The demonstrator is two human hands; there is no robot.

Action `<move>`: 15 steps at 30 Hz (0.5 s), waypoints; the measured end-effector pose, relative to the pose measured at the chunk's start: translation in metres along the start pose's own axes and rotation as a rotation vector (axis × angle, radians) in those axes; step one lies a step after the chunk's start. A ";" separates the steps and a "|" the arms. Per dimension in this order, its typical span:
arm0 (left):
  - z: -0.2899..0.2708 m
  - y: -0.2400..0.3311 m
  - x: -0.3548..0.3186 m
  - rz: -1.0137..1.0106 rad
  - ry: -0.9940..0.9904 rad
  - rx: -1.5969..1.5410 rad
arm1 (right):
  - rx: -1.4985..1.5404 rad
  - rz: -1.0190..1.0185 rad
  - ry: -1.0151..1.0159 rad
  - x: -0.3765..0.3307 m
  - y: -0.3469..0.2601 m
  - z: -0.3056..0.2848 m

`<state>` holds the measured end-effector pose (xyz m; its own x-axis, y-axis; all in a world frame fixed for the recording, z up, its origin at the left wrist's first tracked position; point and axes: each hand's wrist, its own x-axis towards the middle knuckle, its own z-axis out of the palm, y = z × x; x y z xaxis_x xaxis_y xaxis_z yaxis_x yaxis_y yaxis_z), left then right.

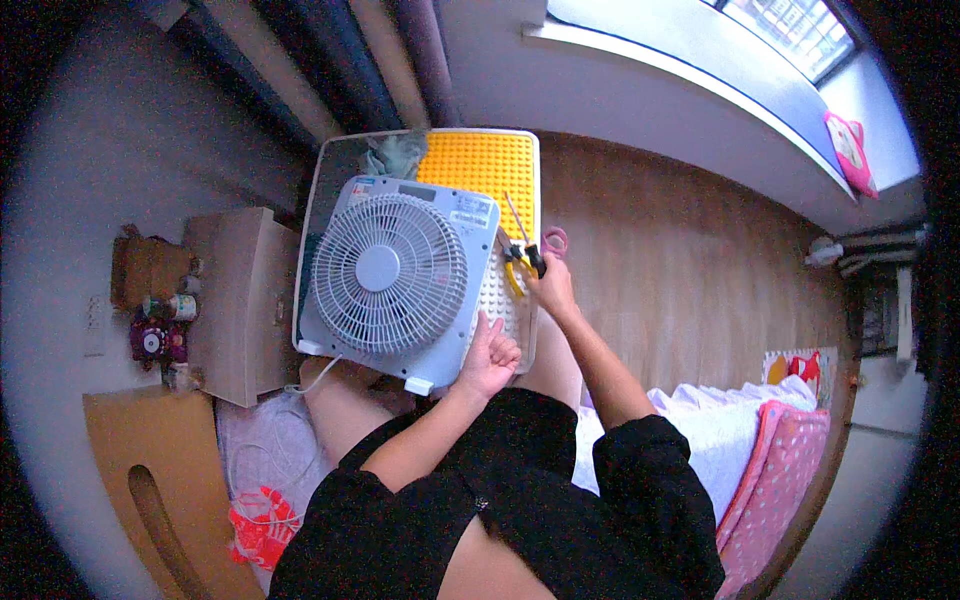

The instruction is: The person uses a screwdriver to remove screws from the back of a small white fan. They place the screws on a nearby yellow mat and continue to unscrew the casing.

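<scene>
A grey-white box fan (pixel 415 195) lies flat on a small table (pixel 533 175), its round grille facing up. My right hand (pixel 553 287) is closed round the black handle of a screwdriver (pixel 515 214), whose thin shaft points away from me. Beside the screwdriver, at the fan's right edge, is a pair of pliers (pixel 514 277) with yellow handles. My left hand (pixel 490 360) is by the fan's near right corner, palm up, with a finger stretched out and the others loosely curled. I see nothing held in it.
Yellow (pixel 475 155) and white (pixel 497 300) studded baseplates cover part of the tabletop. A greenish cloth (pixel 395 155) lies behind the fan. A white cord (pixel 318 378) runs off its near left. A wooden cabinet (pixel 235 310) stands left; a bed with a pink dotted blanket (pixel 775 490) is right.
</scene>
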<state>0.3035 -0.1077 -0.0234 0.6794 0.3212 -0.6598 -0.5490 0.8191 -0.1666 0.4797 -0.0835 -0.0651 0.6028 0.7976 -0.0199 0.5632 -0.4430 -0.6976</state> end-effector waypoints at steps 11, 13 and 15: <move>-0.007 0.021 0.033 0.179 0.014 -0.231 | 0.105 0.002 -0.172 0.026 0.012 -0.028; -0.014 0.023 0.027 0.168 0.022 -0.268 | 0.116 0.055 -0.118 0.038 0.014 -0.035; -0.022 0.027 0.018 0.145 -0.008 -0.280 | 0.145 0.006 0.001 0.060 0.012 -0.037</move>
<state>0.2900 -0.0900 -0.0557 0.5878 0.4296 -0.6856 -0.7522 0.6021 -0.2676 0.5434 -0.0557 -0.0479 0.6068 0.7945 -0.0240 0.4717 -0.3842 -0.7936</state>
